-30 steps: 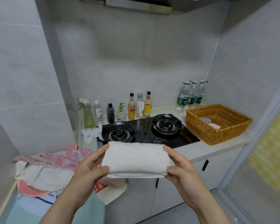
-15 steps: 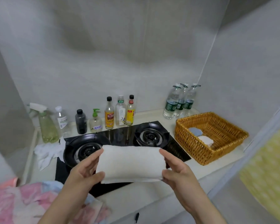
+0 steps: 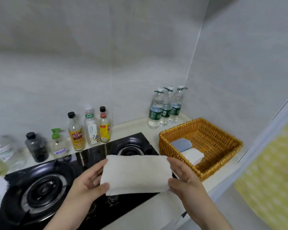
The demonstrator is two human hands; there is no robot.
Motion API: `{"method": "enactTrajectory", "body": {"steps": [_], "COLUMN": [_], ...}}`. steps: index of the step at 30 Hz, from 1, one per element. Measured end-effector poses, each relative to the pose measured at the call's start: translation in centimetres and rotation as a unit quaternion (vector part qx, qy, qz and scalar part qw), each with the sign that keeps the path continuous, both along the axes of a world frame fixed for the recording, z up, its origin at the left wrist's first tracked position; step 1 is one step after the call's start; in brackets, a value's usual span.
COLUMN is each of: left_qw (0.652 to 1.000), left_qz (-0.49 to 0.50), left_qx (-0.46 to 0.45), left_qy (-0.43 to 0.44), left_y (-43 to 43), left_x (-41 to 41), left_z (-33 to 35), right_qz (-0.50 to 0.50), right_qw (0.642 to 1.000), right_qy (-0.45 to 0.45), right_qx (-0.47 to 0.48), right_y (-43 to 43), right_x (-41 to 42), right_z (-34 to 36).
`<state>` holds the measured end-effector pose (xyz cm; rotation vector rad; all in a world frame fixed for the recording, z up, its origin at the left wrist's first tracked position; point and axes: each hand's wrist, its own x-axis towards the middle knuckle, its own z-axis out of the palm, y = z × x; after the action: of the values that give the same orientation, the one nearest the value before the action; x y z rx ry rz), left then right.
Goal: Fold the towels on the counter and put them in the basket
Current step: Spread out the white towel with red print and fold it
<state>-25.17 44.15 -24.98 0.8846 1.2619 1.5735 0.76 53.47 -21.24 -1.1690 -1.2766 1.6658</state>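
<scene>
1. Currently left hand and right hand pinch the folded towel by its short ends, above the stove.
2. Soft, light, floppy - grip both ends or the fold likely opens - basket sits near, to the right.

Towel between left hand, right hand

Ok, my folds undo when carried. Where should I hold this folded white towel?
By its two short ends, a hand from each side, as the left hand and right hand pinch the folded towel now. It is wide and flat, so end grips likely keep layers together.
</scene>
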Motion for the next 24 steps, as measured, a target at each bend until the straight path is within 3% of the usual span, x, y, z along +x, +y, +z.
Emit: {"method": "enactTrajectory", "body": {"steps": [14, 24], "left_qw": [1.0, 0.994], "left_qz": [0.031, 0.083], "left_qx": [-0.001, -0.055], "left_qy": [0.0, 0.039], "left_y": [19.4, 27.9], "left_x": [20.6, 28.2], "left_z": [-2.1, -2.5], "right_qz": [-0.023, -0.05], "right_qw": [0.999, 0.996], "right_qy": [-0.019, -0.076], "right_qx": [0.019, 0.002], "right_y": [20.5, 30.2], "right_x": [19.2, 25.2], "right_z": [-2.4, -4.6]}}
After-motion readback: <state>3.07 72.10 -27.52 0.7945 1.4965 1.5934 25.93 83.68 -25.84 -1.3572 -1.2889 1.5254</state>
